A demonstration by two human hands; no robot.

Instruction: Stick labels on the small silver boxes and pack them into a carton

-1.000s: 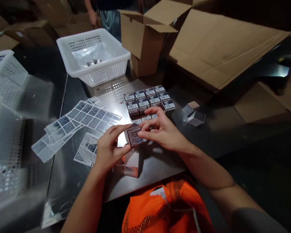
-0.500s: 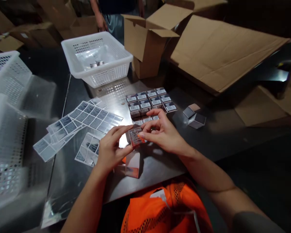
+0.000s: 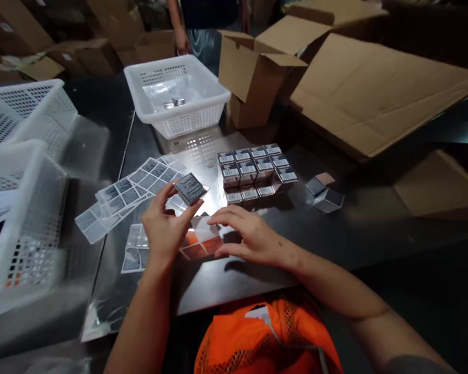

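Head view: left hand (image 3: 161, 231) pinches a small dark square box (image 3: 190, 188) between thumb and fingertips, raised above the steel table (image 3: 257, 270), tilted, its top face covered by a grey printed label with fine text, unreadable. Right hand (image 3: 249, 236) lies low, fingers spread and loosely curled, touching a glossy box (image 3: 201, 243) on the table just below the held one; this box is silvery with orange-red reflective sides. Behind, a tight block of labelled boxes (image 3: 255, 167) in rows, barcodes up. Label sheets (image 3: 134, 189) fan out left. White basket (image 3: 177, 96) further back, open cardboard carton (image 3: 257, 78) beside it. Two loose silver boxes (image 3: 324, 193) to the right.
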